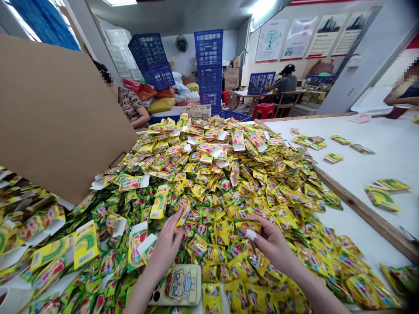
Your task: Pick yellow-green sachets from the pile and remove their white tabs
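My left hand (169, 235) is closed around a small yellow packet (183, 213), held upright above the heap. Between the thumb and fingers of my right hand (270, 240) is a yellow candy sachet (248, 225); something white wraps one fingertip. Beneath both hands spreads a deep pile of yellow and green sachets (225, 231). A yellow carton (159, 202) lies just left of my left hand, and an open carton (136, 244) rests nearer to me. Below my left wrist lies a phone in a cartoon case (183, 285).
A large cardboard sheet (62, 117) stands at the left. Many open cartons (212, 150) top the heap's far side. A wooden strip (353, 203) edges the white table (347, 174) at right, where loose packs lie. Blue crates (208, 65) and other people sit behind.
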The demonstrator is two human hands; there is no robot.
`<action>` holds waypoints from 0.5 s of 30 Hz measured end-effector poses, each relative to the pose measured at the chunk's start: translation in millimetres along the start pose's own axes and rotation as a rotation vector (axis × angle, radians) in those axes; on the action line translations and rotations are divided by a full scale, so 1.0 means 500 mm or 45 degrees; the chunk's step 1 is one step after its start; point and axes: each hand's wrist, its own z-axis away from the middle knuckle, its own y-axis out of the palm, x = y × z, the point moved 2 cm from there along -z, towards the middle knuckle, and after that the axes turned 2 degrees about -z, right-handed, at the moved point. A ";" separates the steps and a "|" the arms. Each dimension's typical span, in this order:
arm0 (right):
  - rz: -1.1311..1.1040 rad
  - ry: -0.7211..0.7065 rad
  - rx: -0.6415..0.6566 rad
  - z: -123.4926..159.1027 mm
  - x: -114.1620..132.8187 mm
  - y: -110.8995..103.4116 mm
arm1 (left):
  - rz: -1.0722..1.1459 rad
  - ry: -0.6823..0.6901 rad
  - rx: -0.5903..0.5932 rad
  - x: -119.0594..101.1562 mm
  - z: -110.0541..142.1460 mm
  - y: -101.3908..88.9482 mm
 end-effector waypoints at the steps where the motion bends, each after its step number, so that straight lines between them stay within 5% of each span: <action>1: -0.164 0.080 0.012 -0.001 0.017 0.012 | 0.207 -0.080 0.014 -0.016 0.015 0.001; 5: -0.458 0.045 0.083 -0.011 0.091 0.066 | 1.157 -0.486 0.389 -0.097 0.077 0.026; 7: -0.410 -0.082 0.157 -0.017 0.115 0.088 | 1.389 -0.529 0.570 -0.137 0.097 0.035; 10: -0.172 -0.234 0.304 -0.020 0.124 0.103 | 1.355 -0.431 0.681 -0.167 0.107 0.043; 15: 0.475 -0.229 0.597 0.003 0.136 0.085 | 1.081 -0.340 0.702 -0.155 0.112 0.073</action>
